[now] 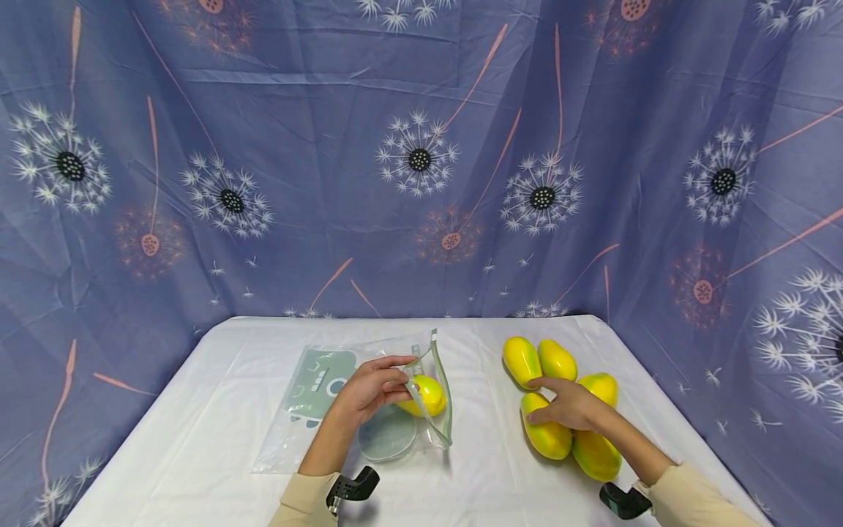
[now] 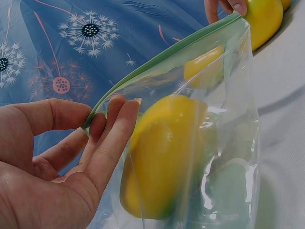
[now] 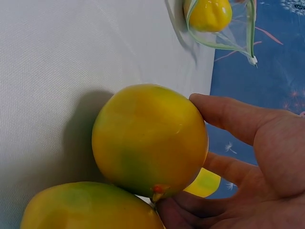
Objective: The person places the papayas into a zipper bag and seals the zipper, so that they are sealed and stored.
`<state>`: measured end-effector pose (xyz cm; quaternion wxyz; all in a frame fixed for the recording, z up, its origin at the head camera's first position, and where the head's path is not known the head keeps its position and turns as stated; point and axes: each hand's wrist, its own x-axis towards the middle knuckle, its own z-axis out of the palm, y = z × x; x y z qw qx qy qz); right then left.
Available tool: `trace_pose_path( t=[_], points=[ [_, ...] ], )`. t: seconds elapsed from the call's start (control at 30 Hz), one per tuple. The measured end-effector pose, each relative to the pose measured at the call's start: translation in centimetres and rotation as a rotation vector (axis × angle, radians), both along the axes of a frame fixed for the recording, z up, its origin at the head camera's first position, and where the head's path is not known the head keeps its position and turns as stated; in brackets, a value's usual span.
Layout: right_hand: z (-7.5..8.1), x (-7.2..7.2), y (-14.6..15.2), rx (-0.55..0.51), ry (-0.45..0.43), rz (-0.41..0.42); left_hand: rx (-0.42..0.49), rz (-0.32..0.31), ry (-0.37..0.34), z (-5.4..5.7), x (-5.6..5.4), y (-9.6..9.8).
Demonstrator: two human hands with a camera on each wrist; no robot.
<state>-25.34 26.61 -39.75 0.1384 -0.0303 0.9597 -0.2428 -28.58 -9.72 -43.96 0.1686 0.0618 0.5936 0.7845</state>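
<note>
My left hand (image 1: 372, 388) pinches the green zip edge of a clear zip bag (image 2: 228, 191), whose mouth gapes toward the right. Inside the bag, near its mouth, lies a yellow mango (image 2: 162, 152). On the right side of the table, my right hand (image 1: 571, 404) has its thumb and fingers around the front left mango (image 3: 150, 138) of a group. That mango is yellow with a green tinge and rests on the cloth. In the right wrist view the thumb touches its side, while some fingertips are hidden behind it.
Several other mangoes lie close around the right hand, among them a back left mango (image 1: 520, 360), a back mango (image 1: 557, 361) and a front right mango (image 1: 598, 455). A white cloth covers the table (image 1: 484, 483). Patterned blue curtains (image 1: 316, 190) stand behind and at both sides.
</note>
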Motion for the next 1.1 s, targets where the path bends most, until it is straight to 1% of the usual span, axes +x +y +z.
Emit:
trace_pose_path(
  t=[0.23,0.43,0.57,0.9,1.03,1.1],
  points=[
    [-0.1,0.0,-0.3,-0.027,0.008,-0.01,-0.004,-0.003,-0.001,0.0,0.0,0.0],
    [0.2,-0.2,-0.6,-0.06,0.046,0.014,-0.006,-0.006,0.001,0.1,0.0,0.0],
    [0.4,-0.2,-0.8,-0.071,0.055,0.02,-0.001,-0.008,-0.001,0.1,0.0,0.0],
    [0.4,-0.5,-1.4,-0.082,0.068,-0.03,0.006,-0.006,-0.006,0.1,0.0,0.0],
    [0.5,-0.6,-2.0,-0.123,0.078,-0.048,0.002,-0.011,-0.002,0.0,0.0,0.0],
    [0.5,-0.7,-2.4,-0.15,0.085,-0.042,0.002,-0.014,0.001,0.0,0.0,-0.1]
  ],
)
